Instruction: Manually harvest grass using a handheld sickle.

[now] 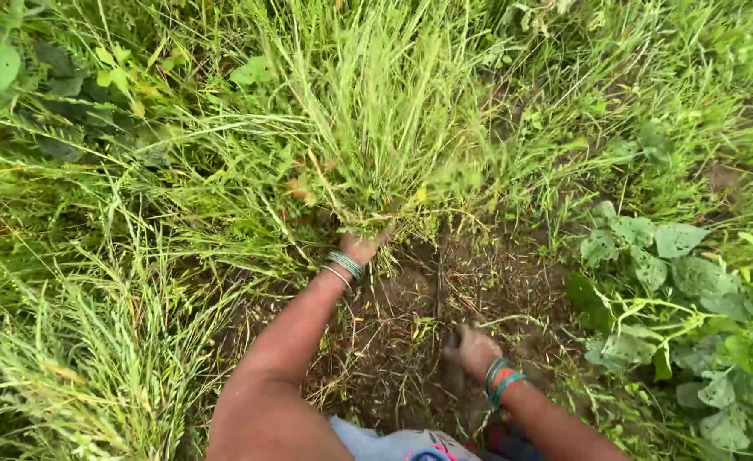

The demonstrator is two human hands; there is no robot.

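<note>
Green grass tuft point(376, 128) is gripped at its base by the left hand point(361, 248), fingers closed round the stems so the blades are bunched and held taut above the fingers. Below and to the right, the right hand point(476, 350) is clenched on a dark handle point(453, 376), its working end hidden against bare soil point(410, 299). Beyond the right fingers, broad-leaved plants point(675, 282) crowd close.
</note>
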